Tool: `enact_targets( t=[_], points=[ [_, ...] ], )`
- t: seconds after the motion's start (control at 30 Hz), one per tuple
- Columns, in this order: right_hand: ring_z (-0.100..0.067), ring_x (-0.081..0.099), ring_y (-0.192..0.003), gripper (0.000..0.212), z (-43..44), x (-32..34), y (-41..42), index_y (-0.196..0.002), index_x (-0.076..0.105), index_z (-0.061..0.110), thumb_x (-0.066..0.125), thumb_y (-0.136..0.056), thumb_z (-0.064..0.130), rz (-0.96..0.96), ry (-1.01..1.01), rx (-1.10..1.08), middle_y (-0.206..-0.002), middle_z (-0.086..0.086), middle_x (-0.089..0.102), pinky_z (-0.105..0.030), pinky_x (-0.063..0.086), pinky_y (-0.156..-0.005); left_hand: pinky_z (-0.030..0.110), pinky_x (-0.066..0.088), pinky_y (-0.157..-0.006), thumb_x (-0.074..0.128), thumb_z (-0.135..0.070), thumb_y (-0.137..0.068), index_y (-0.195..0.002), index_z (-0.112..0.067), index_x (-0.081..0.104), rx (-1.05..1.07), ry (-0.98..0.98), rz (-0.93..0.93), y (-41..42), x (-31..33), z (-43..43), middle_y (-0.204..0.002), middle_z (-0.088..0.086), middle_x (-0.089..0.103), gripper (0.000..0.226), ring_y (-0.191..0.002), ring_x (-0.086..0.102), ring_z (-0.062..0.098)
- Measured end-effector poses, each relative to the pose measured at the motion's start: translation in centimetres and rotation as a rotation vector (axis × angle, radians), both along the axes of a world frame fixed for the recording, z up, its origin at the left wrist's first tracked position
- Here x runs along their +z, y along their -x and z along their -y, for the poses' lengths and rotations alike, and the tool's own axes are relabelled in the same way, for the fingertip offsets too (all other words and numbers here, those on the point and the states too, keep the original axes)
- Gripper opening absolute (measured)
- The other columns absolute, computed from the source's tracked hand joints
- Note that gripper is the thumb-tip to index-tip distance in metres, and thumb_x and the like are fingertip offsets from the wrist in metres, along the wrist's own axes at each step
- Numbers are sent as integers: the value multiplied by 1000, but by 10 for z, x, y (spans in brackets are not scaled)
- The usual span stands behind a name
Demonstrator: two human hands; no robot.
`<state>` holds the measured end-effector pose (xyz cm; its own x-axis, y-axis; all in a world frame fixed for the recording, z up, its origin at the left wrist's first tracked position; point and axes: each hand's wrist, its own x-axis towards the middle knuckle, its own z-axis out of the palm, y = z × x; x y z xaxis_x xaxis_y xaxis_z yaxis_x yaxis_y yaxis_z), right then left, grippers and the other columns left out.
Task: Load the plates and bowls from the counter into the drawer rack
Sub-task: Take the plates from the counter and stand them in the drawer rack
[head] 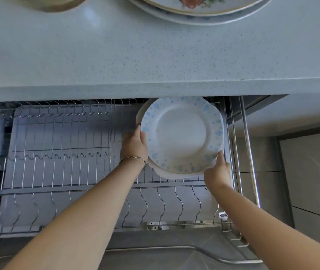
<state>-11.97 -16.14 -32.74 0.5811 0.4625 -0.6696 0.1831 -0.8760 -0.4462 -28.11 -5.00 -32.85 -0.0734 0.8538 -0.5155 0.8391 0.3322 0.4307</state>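
The drawer rack [61, 152] is pulled out under the bench [155, 55], nearly all of its wire slots bare, and my biggest worry is the bench edge itself — the far rim of what I carry sits right under that overhang, so if I lift or tip back carelessly, I judge the rim could knock the stone and chip.

Next risk is the load. I seem to hold not one plate but a small stack [181, 133]: a blue-flowered plate on top with at least one pale rim showing beneath it. Stacked plates slide on each other, and if I tilt them to stand in the wires, the top one may slip off toward the right rail [249, 152]. The stack would also be too thick for a single slot, so forcing it in could jam or bend nothing but crack something.

My left hand [134, 145] clasps the stack's left edge, thumb curled over the rim; my right hand [217, 170] cups the near-right edge from below, a fingertip on the rim. The stack hangs between them, over the rack's right rear section — whether it touches the wires I cannot tell.

More plates [200, 8] wait on the bench, well apart.
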Motion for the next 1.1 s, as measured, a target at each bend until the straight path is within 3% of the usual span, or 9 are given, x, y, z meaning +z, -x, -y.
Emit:
enact_targets(
  t=[0.13, 0.27, 0.5, 0.57, 0.7, 0.77, 0.83, 0.93, 1.1],
  points=[
    [-29, 48, -110, 48, 1, 28, -5, -136, 37, 7, 31, -89, -2, -48, 221, 250, -142, -15, 30, -32, 42, -93, 41, 39, -101, 39, -34, -96, -142, -12, 29, -194, 168, -213, -4, 38, 13, -142, 13, 27, 51, -129, 34, 32],
    [-25, 59, -110, 45, -17, 107, -10, -135, 47, 14, 36, -92, 6, -134, 260, 590, -138, -10, 49, -21, 47, -78, 32, 51, -87, 41, -21, -92, -103, -11, 62, -380, 195, -2, -7, 119, 19, -116, 9, 64, 25, -105, 61, 26],
    [-13, 65, -91, 34, -79, 275, -26, -121, 59, 18, 47, -89, 22, -162, 67, 863, -97, 2, 68, -19, 50, -77, 27, 46, -75, 46, -11, -88, -83, -16, 61, -26, -15, 364, -18, 271, -22, -91, 9, 70, 17, -90, 64, 24],
    [-9, 60, -79, 29, -102, 306, -37, -115, 62, 17, 49, -89, 20, -97, -85, 823, -87, 4, 65, -13, 45, -63, 26, 42, -72, 44, -12, -89, -86, -17, 59, 14, -75, 362, -20, 295, -46, -86, 8, 65, 16, -86, 61, 23],
    [-19, 57, -90, 31, -156, 327, -69, -120, 59, 13, 50, -91, 18, 114, -330, 598, -99, 0, 61, -24, 42, -75, 27, 24, -53, 44, -14, -89, -65, -11, 37, 135, -2, 332, -38, 306, -85, -64, 3, 35, 26, -56, 36, 17],
    [-24, 56, -99, 38, -182, 320, -86, -129, 52, 13, 48, -92, 23, 203, -313, 504, -118, -7, 58, -25, 40, -79, 25, 33, -59, 45, -12, -90, -94, 3, 53, 230, 99, 334, -50, 300, -94, -76, 7, 44, 17, -66, 47, 20],
    [-30, 51, -117, 50, -206, 305, -100, -137, 41, 9, 44, -94, 34, 233, -212, 463, -134, -14, 48, -31, 41, -91, 26, 47, -74, 46, -8, -89, -128, 6, 44, 423, 143, 422, -59, 285, -100, -99, 15, 54, 42, -87, 57, 27],
    [-33, 53, -115, 60, -231, 282, -113, -135, 41, 3, 50, -90, 42, 100, -157, 356, -127, -17, 52, -40, 43, -99, 43, 48, -99, 52, -4, -82, -130, -1, 45, 641, 92, 575, -69, 273, -108, -120, 16, 54, 49, -104, 57, 32],
    [-23, 57, -87, 25, -241, 264, -124, -107, 64, -1, 57, -84, 5, -269, -259, 152, -96, -11, 61, -36, 52, -86, 51, 50, -95, 57, -12, -52, -112, -11, 59, 747, 1, 742, -66, 246, -114, -107, 9, 64, 60, -97, 61, 27]
  ],
)
